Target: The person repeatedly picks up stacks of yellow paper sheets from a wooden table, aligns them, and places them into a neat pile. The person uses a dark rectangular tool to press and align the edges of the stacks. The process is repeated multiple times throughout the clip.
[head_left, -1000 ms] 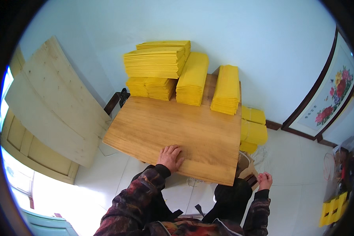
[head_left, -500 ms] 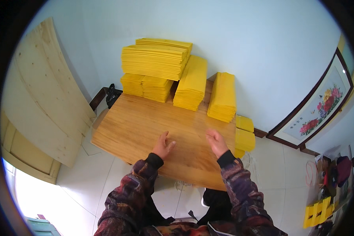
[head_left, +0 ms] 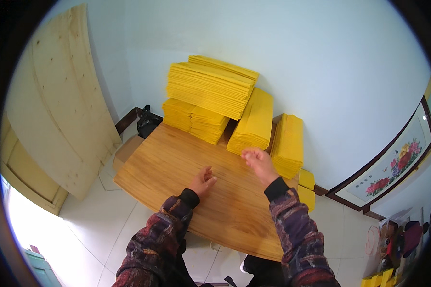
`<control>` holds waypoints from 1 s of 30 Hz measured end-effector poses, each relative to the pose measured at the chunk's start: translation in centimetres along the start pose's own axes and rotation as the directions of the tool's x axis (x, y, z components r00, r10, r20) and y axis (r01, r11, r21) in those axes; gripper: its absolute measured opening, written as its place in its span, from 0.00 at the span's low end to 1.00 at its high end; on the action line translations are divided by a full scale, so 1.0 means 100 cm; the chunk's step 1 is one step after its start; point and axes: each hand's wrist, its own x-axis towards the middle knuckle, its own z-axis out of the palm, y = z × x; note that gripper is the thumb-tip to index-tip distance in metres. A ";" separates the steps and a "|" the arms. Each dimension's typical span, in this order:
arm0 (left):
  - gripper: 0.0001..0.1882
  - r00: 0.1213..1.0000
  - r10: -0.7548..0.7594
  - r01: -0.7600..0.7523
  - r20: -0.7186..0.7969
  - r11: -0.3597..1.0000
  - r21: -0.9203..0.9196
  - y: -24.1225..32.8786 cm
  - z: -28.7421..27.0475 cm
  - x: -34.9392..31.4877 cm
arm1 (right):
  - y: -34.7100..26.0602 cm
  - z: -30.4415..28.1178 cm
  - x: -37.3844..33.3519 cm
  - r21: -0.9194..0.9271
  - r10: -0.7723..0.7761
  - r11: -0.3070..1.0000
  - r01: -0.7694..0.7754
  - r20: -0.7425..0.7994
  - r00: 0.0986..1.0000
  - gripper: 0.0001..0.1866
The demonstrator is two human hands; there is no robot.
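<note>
Up from the bottom of the frame come two padded sleeves [head_left: 153, 244], mottled dark red and purple, with black knitted cuffs. The left hand [head_left: 203, 182], just below centre, hovers above or rests on the surface, hard to say which; its grip is loosely curled, thumb apart, nothing in it. At centre, the right hand [head_left: 259, 165] has its fingers bent inward, and whether that grip holds anything, I cannot tell. Beneath both spreads the surface [head_left: 172, 153], smooth honey-brown wood with streaky grain. And here are the yellow goods! The middle stack [head_left: 254, 117], a long block of thin folded layers, lies just beyond the right hand; the right stack [head_left: 288, 141], equally ridged, stands beside it, and the big left pile [head_left: 210, 88] sits layered crosswise on lower bundles [head_left: 194, 119] at upper centre. Past the surface's far left corner slumps a crinkled black plastic bag [head_left: 148, 123]; a pale, knotty wooden board [head_left: 57, 95] leans at upper left, and a dark-framed floral picture [head_left: 392, 165] stands at right. Compared with half a second ago, the right hand is closer to the middle stack, and the stacks appear lower and further right in the frame.
</note>
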 end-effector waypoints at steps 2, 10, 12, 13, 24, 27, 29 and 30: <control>0.29 0.998 0.049 -0.048 -0.030 0.998 0.037 0.001 0.000 -0.003 | -0.020 0.001 0.021 0.097 -0.061 0.994 0.057 0.044 0.997 0.13; 0.24 0.967 0.246 -0.244 -0.062 0.969 0.027 0.008 0.005 -0.031 | -0.045 0.033 0.108 0.580 0.154 0.810 -0.082 -0.075 0.985 0.33; 0.22 0.973 0.230 -0.228 -0.033 0.972 0.046 0.011 0.007 -0.034 | -0.042 0.037 0.121 0.636 0.170 0.769 -0.065 -0.106 0.980 0.42; 0.22 0.976 0.215 -0.212 -0.040 0.975 0.064 0.013 0.007 -0.034 | -0.040 0.038 0.127 0.652 0.184 0.755 -0.066 -0.114 0.976 0.43; 0.20 0.980 0.198 -0.197 -0.004 0.976 0.092 0.021 0.007 -0.036 | -0.027 0.049 0.165 0.747 0.253 0.662 0.061 -0.299 0.920 0.42; 0.20 0.980 0.197 -0.195 -0.008 0.975 0.111 0.021 0.008 -0.037 | -0.023 0.045 0.170 0.734 0.188 0.675 0.078 -0.274 0.943 0.38; 0.20 0.972 0.233 -0.226 -0.028 0.960 0.163 0.022 0.008 -0.037 | -0.022 0.044 0.173 0.723 0.176 0.687 0.076 -0.267 0.948 0.37; 0.20 0.965 0.259 -0.249 -0.033 0.952 0.180 0.023 0.009 -0.037 | -0.023 0.042 0.175 0.719 0.194 0.690 0.078 -0.287 0.938 0.36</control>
